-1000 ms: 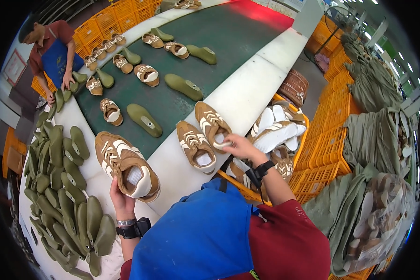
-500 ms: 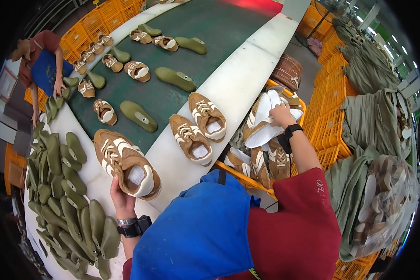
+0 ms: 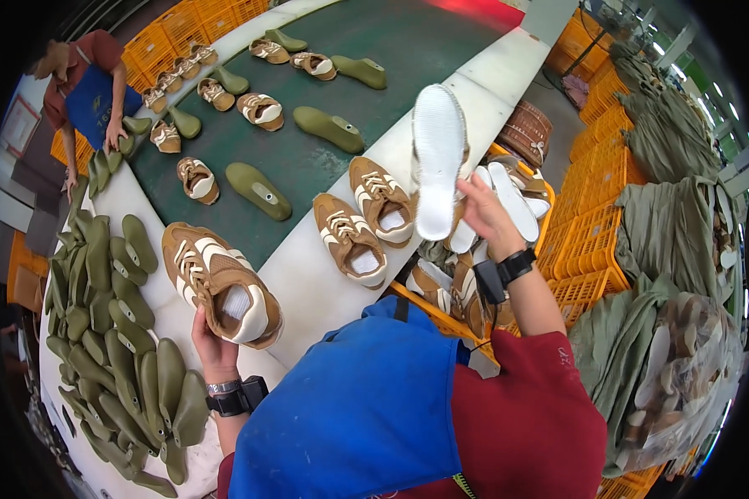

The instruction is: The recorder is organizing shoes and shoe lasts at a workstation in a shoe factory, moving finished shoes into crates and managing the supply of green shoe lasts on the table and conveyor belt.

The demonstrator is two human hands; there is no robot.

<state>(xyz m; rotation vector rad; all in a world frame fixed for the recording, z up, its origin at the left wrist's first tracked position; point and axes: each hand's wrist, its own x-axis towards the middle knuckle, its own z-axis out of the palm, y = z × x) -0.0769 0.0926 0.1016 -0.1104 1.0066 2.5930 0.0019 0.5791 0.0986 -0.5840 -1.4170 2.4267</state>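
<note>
My left hand [image 3: 216, 348] grips a brown sneaker [image 3: 221, 287] with cream stripes by its heel side, over the white table edge. Its laced toe points away from me. In my right hand [image 3: 484, 208] is another sneaker [image 3: 438, 162], held up by its side with its white underside facing me; brown upper shows along its edges. To the left of that one, a pair of brown sneakers stands on the white ledge, one sneaker [image 3: 349, 239] partly beside the other [image 3: 380, 200]. Below my right hand, an orange crate [image 3: 429, 312] holds more sneakers, some with white undersides up.
Several green shoe lasts [image 3: 108, 333] lie heaped on the table at my left. Sneakers and lasts stand on the green conveyor belt [image 3: 324, 62]. Across it, a co-worker [image 3: 91, 83] handles lasts. Orange crates [image 3: 587, 224] and grey-green cloth [image 3: 666, 224] line the right side.
My right hand has lifted a sneaker out of the crate, up and to the left, over the white ledge. My left hand still holds its sneaker, nearly unmoved.
</note>
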